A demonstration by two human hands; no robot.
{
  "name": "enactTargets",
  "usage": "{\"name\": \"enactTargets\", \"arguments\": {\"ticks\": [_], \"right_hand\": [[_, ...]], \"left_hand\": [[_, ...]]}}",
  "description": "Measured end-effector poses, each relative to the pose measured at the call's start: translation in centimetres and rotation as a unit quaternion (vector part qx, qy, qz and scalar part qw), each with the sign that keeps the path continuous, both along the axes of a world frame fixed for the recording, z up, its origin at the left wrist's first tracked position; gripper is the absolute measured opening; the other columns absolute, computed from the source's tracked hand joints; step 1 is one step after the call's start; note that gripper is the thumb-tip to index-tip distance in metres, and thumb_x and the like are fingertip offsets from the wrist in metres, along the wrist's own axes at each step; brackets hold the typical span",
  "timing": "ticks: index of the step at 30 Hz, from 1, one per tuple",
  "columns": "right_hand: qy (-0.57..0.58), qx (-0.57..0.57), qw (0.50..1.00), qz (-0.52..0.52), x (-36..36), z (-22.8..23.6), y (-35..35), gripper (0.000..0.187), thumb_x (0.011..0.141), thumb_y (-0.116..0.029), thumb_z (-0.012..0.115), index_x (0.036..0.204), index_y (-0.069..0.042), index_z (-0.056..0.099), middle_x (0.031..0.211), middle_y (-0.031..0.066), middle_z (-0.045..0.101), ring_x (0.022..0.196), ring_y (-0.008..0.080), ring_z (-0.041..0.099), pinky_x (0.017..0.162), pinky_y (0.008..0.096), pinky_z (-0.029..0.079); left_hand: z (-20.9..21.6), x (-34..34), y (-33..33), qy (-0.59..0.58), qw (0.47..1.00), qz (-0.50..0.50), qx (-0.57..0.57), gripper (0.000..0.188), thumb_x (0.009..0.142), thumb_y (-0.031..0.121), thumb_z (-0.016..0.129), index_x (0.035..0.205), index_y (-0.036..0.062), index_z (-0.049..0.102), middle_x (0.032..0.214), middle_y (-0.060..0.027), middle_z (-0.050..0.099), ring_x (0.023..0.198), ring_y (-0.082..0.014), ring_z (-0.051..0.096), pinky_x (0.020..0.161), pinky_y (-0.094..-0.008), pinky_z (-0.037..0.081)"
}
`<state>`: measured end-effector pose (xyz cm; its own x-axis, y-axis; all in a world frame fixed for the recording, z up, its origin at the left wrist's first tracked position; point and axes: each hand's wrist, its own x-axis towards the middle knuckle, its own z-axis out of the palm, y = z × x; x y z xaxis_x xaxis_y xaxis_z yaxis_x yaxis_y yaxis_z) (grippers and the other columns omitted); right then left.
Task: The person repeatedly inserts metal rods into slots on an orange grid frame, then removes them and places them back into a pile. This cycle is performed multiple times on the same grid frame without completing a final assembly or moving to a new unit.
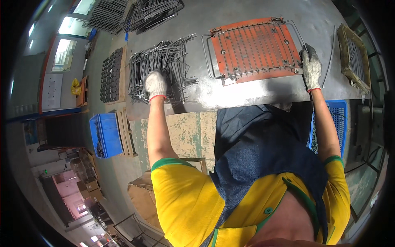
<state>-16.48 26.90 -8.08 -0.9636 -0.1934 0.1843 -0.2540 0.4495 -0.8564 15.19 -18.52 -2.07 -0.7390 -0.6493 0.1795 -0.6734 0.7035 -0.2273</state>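
My left hand (156, 85), in a pale knit glove with a red cuff, rests on a tangled pile of bent metal wires (142, 61) at the left of the metal table. Its fingers point down among the wires and are mostly hidden. An orange-red jig plate (228, 53) lies in front of me. On the plate is a wire rack (255, 45) of several parallel rods, with a bent wire loop at each end. My right hand (312, 68), gloved alike, is closed around the right loop of that rack, beside the plate's right corner.
Another heap of bent wires (154, 12) lies at the far left, near a mesh stack (109, 14). A long thin rod (329, 57) and a wooden-framed box (354, 57) lie at the right. Blue crates (108, 133) stand below the table's level.
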Motion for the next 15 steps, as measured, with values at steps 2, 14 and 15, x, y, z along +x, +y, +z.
{"name": "enactTargets", "arguments": {"ticks": [2,14,15], "right_hand": [[-0.014,-0.004,1.0,-0.003,0.2,0.3,-0.2,0.037,0.096,-0.027,0.051,0.128,-0.008,0.056,0.097,0.0101,0.067,0.064,0.0142,0.065,0.06,0.0294,0.054],[0.054,0.011,0.998,-0.016,0.1,-0.3,-0.1,0.039,0.093,-0.028,0.052,0.125,-0.006,0.056,0.101,0.0161,0.065,0.072,0.024,0.069,0.068,0.0368,0.054],[0.09,0.038,0.995,-0.017,0.0,-0.5,-0.3,0.039,0.093,-0.028,0.052,0.125,-0.005,0.056,0.102,0.0167,0.065,0.074,0.0257,0.069,0.07,0.0377,0.054]], "left_hand": [[0.1,0.5,-0.8,0.055,0.997,0.01,0.056,0.031,0.085,0.036,0.062,0.087,0.0051,0.068,0.089,-0.0188,0.068,0.085,-0.0374,0.065,0.075,-0.046,0.051],[7.5,-1.2,1.6,0.121,0.987,-0.03,-0.102,0.021,0.081,0.026,0.071,0.087,0.0075,0.064,0.081,-0.0131,0.068,0.071,-0.0278,0.067,0.063,-0.0384,0.053],[8.1,-2.1,1.9,0.189,0.978,-0.048,-0.079,0.022,0.083,0.026,0.071,0.085,0.0058,0.064,0.078,-0.0124,0.068,0.065,-0.025,0.067,0.06,-0.0365,0.053]]}}
